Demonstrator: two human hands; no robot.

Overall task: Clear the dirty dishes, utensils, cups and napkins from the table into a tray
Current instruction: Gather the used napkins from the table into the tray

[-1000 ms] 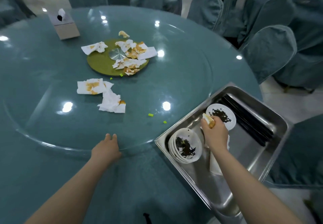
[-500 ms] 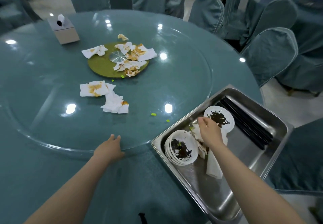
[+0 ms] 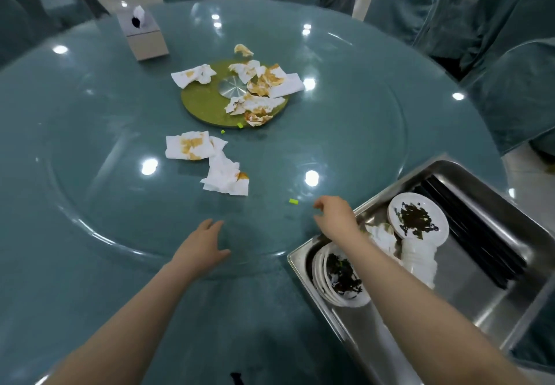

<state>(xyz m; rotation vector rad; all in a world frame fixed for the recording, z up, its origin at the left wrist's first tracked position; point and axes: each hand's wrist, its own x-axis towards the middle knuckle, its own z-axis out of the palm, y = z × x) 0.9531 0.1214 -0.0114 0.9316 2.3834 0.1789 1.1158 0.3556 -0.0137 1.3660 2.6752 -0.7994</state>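
The left hand [image 3: 201, 245] lies flat, fingers straight, on the round glass turntable [image 3: 345, 132] near the table's front edge. The right hand [image 3: 336, 215], fingers loosely curled and empty, hovers beside a small green scrap [image 3: 293, 201]. Two stained white paper napkins [image 3: 207, 161] lie beyond both hands; the steel tray [image 3: 486, 297] at the front right edge holds soiled white plates [image 3: 417, 219].

L hand [image 3: 201, 245] flat on glass | R hand [image 3: 335, 216] empty, nr tray [image 3: 492, 303]

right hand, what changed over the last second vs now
The right hand let go of the stained napkin in the tray and moved out left over the glass, empty, fingers loosely curled. The left hand stayed flat at the glass edge; napkins on the table unmoved.
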